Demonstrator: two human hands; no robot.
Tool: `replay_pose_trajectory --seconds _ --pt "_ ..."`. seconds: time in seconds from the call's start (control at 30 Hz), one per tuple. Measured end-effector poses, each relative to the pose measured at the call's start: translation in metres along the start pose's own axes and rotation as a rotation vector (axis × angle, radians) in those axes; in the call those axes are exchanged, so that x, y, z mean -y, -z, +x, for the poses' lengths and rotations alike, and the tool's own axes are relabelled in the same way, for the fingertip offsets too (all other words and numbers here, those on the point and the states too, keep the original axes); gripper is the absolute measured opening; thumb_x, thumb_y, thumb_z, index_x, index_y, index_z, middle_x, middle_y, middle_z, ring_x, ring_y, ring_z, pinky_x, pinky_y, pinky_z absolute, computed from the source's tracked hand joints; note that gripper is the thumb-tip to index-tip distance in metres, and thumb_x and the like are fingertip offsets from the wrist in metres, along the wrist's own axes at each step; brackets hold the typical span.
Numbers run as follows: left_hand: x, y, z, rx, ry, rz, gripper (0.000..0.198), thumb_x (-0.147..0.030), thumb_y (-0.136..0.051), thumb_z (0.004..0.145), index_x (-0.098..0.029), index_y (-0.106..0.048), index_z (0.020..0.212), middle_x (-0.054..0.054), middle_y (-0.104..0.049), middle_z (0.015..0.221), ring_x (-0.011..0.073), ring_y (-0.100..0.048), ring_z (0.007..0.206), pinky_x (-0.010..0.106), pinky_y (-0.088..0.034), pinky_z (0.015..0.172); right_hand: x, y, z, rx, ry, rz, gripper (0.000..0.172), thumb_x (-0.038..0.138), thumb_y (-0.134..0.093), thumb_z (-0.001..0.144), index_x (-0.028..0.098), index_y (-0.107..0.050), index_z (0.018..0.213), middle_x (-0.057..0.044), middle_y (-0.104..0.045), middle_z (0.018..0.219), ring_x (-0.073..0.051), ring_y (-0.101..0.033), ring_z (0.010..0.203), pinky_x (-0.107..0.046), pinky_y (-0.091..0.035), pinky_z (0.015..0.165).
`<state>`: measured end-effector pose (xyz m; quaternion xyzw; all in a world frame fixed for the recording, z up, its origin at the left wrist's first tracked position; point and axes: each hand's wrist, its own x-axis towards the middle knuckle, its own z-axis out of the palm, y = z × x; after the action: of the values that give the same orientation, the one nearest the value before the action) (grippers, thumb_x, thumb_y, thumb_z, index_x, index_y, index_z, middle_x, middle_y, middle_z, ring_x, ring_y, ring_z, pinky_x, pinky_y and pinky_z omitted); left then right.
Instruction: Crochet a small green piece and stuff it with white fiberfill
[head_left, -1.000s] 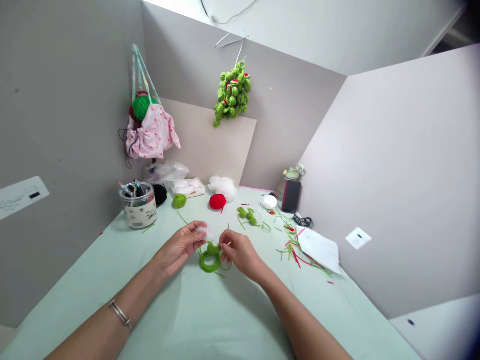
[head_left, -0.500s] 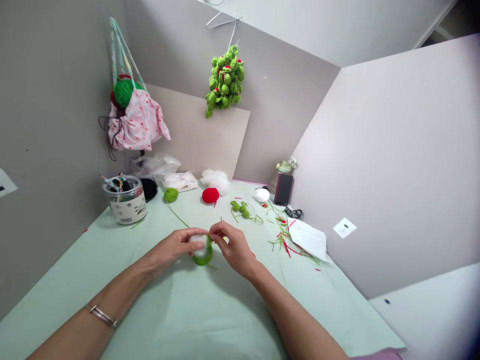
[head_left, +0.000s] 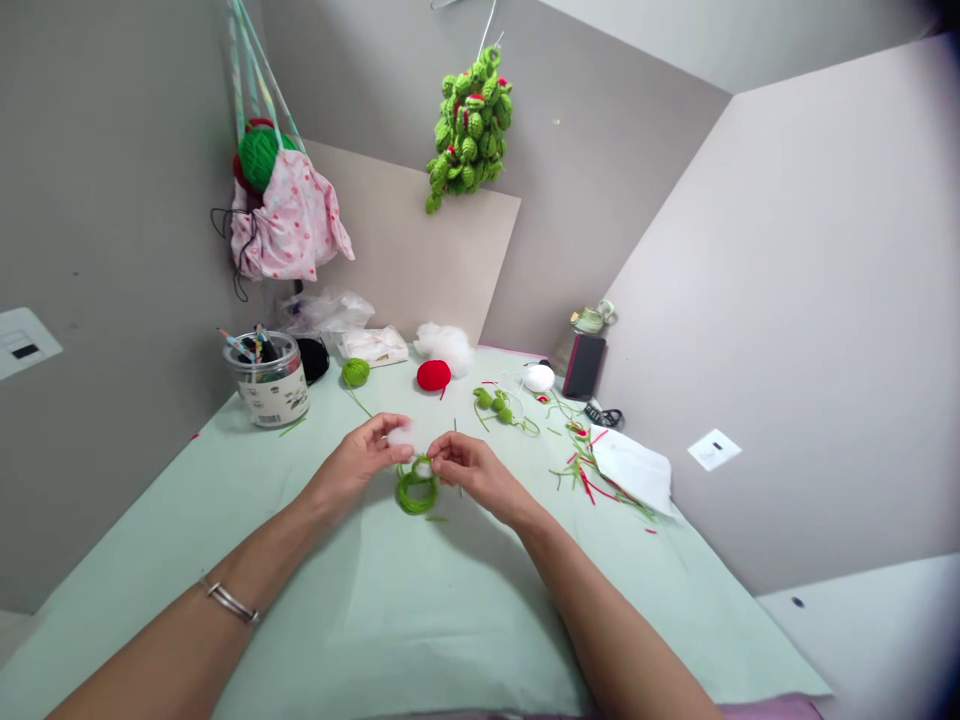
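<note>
Between the thumb and fingers of my left hand (head_left: 369,452) is a tuft of white stuffing (head_left: 401,437). My right hand (head_left: 469,466) pinches a small green crocheted piece (head_left: 422,464) with some white showing in it. Just below, a loop of green yarn (head_left: 417,494) hangs or lies near the table surface. A thin hook or needle (head_left: 455,430) sticks out by my right fingers. Green yarn runs back from the hands toward a green ball (head_left: 355,372).
Behind the hands lie a red yarn ball (head_left: 433,376), white stuffing (head_left: 450,350) and green crocheted pieces (head_left: 501,408). A pen jar (head_left: 271,390) stands left. Yarn scraps (head_left: 585,478), white paper (head_left: 634,468) and a phone (head_left: 584,367) are right.
My left hand has moved away from the green piece with white stuffing in its fingers. The green loop shows more fully below. The camera view has shifted slightly.
</note>
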<state>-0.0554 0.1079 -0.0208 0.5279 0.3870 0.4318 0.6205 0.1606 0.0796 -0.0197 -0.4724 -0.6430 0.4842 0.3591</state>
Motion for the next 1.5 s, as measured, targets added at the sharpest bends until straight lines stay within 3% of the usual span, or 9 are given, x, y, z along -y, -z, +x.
replay_pose_trajectory --seconds 0.2,0.43,0.63,0.8,0.9,1.0,1.13,1.33,1.5 --pt "-0.002 -0.006 -0.005 0.016 0.026 -0.071 0.033 -0.044 -0.089 0.067 -0.021 -0.072 0.084 0.000 -0.071 0.081 0.0178 -0.063 0.076 0.031 -0.051 0.079 0.005 -0.007 0.001 -0.154 0.032 0.079 0.013 0.031 -0.067 0.085 0.022 -0.064 0.093 0.003 -0.061 0.075 -0.015 -0.056 0.070 -0.030 -0.043 0.068" --pt "0.010 -0.014 -0.004 0.003 0.033 0.011 0.028 -0.037 -0.089 0.066 -0.018 -0.075 0.082 -0.001 -0.070 0.075 0.0179 -0.060 0.073 0.030 -0.045 0.075 0.008 -0.014 -0.003 -0.202 0.088 0.098 0.009 0.029 -0.066 0.085 0.023 -0.064 0.092 0.003 -0.060 0.075 -0.015 -0.053 0.070 -0.030 -0.042 0.067" --pt "0.003 -0.018 -0.012 0.032 0.014 0.043 0.032 -0.044 -0.083 0.077 -0.019 -0.077 0.094 0.004 -0.075 0.091 0.0234 -0.066 0.087 0.034 -0.049 0.085 0.007 -0.015 -0.004 -0.222 0.120 0.075 0.008 0.028 -0.065 0.087 0.023 -0.064 0.092 0.002 -0.060 0.080 -0.015 -0.053 0.072 -0.030 -0.043 0.069" --pt "0.008 -0.015 -0.008 0.030 -0.008 0.047 0.031 -0.047 -0.085 0.075 -0.019 -0.076 0.084 0.006 -0.075 0.101 0.0245 -0.067 0.091 0.036 -0.051 0.091 0.012 -0.017 -0.006 -0.235 0.140 0.028 0.006 0.026 -0.063 0.087 0.023 -0.064 0.092 0.002 -0.062 0.082 -0.016 -0.053 0.074 -0.030 -0.042 0.071" --pt "0.012 -0.014 -0.006 0.051 0.004 0.025 0.034 -0.048 -0.085 0.077 -0.020 -0.074 0.094 0.005 -0.076 0.094 0.0236 -0.069 0.087 0.037 -0.055 0.087 0.016 -0.019 -0.008 -0.212 0.147 0.010 0.006 0.026 -0.062 0.087 0.023 -0.064 0.092 0.002 -0.061 0.081 -0.016 -0.053 0.075 -0.030 -0.042 0.070" --pt "0.014 -0.014 -0.005 0.108 0.016 -0.007 0.041 -0.051 -0.083 0.079 -0.021 -0.074 0.105 0.007 -0.078 0.104 0.0251 -0.073 0.091 0.040 -0.059 0.086 0.018 -0.020 -0.009 -0.172 0.152 0.016 0.009 0.029 -0.062 0.089 0.022 -0.064 0.094 0.002 -0.060 0.082 -0.016 -0.054 0.074 -0.030 -0.044 0.070" --pt "0.016 -0.013 -0.003 0.167 0.023 -0.008 0.042 -0.051 -0.082 0.079 -0.018 -0.077 0.104 0.011 -0.081 0.106 0.0291 -0.075 0.098 0.042 -0.059 0.089 0.016 -0.019 -0.009 -0.139 0.140 0.013 0.014 0.035 -0.060 0.092 0.023 -0.061 0.097 0.001 -0.060 0.082 -0.016 -0.057 0.075 -0.030 -0.048 0.071" --pt "0.019 -0.012 -0.002 0.045 -0.024 0.066 0.035 -0.039 -0.079 0.078 -0.018 -0.074 0.106 0.004 -0.078 0.090 0.0234 -0.071 0.081 0.037 -0.055 0.081 0.010 -0.012 -0.006 -0.101 0.060 -0.115 0.011 0.034 -0.057 0.096 0.023 -0.059 0.096 0.003 -0.058 0.076 -0.015 -0.053 0.071 -0.028 -0.042 0.067" --pt "0.025 -0.013 -0.004 -0.024 -0.084 0.140 0.027 -0.035 -0.078 0.082 -0.019 -0.071 0.102 0.001 -0.074 0.087 0.0205 -0.069 0.077 0.033 -0.054 0.074 0.013 -0.010 -0.008 0.014 0.024 -0.236 0.032 0.037 -0.053 0.099 0.022 -0.056 0.071 0.006 -0.044 0.061 -0.012 -0.036 0.058 -0.027 -0.029 0.056"
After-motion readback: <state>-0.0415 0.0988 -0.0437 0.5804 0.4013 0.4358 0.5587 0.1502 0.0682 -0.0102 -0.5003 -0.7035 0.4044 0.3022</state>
